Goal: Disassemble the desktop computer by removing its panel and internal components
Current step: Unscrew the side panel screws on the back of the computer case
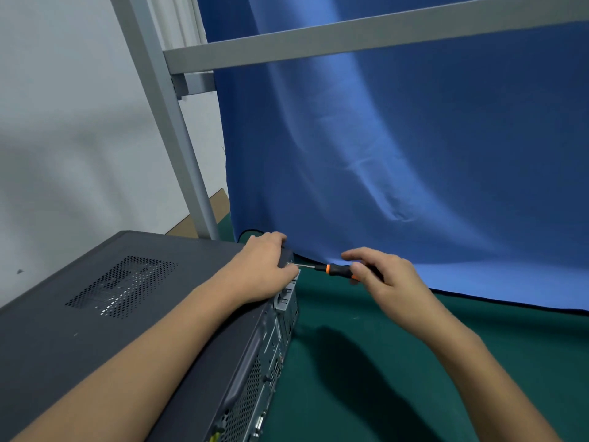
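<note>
A dark grey desktop computer case [95, 330] lies on its side at the lower left, its perforated vent facing up and its rear ports facing right. My left hand [264, 266] grips the case's far top corner, fingers curled over the edge. My right hand [389, 275] holds a screwdriver [331, 268] with a black and orange handle. The screwdriver's metal shaft points left and its tip meets the rear edge of the case just beside my left hand. The screw itself is hidden.
The case sits on a green table mat [398, 362]. A blue cloth [414, 154] hangs behind it, down to the mat. A grey metal frame post [178, 138] stands at the back left, and a black cable [245, 232] shows behind the case.
</note>
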